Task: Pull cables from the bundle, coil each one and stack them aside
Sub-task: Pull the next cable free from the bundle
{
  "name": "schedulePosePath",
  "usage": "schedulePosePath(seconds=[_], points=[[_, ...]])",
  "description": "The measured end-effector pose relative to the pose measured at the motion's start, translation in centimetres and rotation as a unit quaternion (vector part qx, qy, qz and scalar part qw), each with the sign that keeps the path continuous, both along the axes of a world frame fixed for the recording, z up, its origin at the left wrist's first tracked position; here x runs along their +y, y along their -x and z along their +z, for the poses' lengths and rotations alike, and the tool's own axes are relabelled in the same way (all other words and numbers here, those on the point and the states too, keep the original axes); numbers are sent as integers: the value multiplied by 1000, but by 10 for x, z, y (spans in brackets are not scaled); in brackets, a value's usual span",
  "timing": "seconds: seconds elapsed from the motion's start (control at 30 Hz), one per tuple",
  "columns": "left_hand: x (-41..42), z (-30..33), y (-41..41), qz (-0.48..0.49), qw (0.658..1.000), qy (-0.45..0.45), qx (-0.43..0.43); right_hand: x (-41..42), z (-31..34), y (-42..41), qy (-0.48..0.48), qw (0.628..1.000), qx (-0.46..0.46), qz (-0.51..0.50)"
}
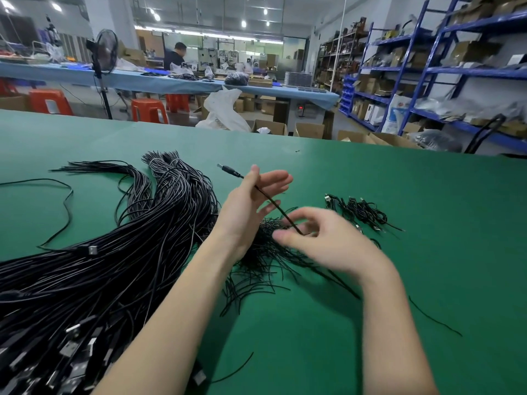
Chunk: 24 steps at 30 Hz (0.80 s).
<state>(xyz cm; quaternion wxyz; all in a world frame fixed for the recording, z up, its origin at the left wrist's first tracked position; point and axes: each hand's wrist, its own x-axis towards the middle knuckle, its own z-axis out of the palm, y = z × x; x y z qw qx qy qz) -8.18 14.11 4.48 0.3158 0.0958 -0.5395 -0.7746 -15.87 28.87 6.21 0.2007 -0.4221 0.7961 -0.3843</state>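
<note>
My right hand [322, 240] pinched a cable [268, 196] | left hand [251, 203] spread wide behind it | bundle [119, 252] left of it | coiled cables [362, 212] right | no readable writing

Both hands work above a green desk [370, 181]. The left hand [251, 201] is raised with its fingers [278, 178] nearly straight, and a single black cable [271, 199] runs across them, its barrel plug [228, 170] jutting up and to the left. The right hand [322, 238], blurred, pinches the same cable lower down. A large bundle of black cables [114, 252] spreads over the desk's left side. A small pile of coiled cables [359, 212] lies to the right, and loose thin black ties [265, 269] lie under the hands.
</note>
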Motion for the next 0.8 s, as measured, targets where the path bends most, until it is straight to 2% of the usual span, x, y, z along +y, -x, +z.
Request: schedulePosePath(seconds=[0.1,0.2,0.33,0.5,0.67,0.8], points=[[-3,-1,2,8,1000,12,-5,-6,-6,-9,28,986,-145,73],[-4,-2,1,-63,998,2,-20,-10,-7,-11,74,985,-126,87],[-1,-5,0,-154,981,76,-87,-16,-10,-15,26,992,-68,103],[-12,-5,-5,-124,990,51,-50,3,-10,-1,62,968,-226,85],[-4,-5,2,-189,981,-35,-15,-6,-21,-9,67,967,-217,113],[-8,-4,-2,-214,976,-40,8,-16,-27,-13,44,966,-225,117]])
